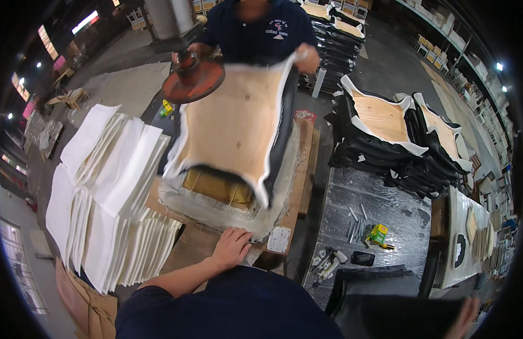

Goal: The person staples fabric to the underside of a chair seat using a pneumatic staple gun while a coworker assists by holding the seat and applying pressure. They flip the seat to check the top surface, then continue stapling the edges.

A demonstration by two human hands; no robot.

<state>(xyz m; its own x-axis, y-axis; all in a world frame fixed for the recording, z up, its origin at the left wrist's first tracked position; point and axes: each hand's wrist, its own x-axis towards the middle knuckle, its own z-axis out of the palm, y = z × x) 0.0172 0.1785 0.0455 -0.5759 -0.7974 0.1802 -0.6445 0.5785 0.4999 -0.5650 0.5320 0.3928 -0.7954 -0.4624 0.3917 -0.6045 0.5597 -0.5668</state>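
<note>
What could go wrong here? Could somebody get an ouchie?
Maybe! The left hand rests on the near edge of the stand. If the co-worker's hand slipped, the wooden panel might drop and pinch fingers. The red disc is close to the panel and could bump it. The uneven stack of white sheets might slide.
</note>
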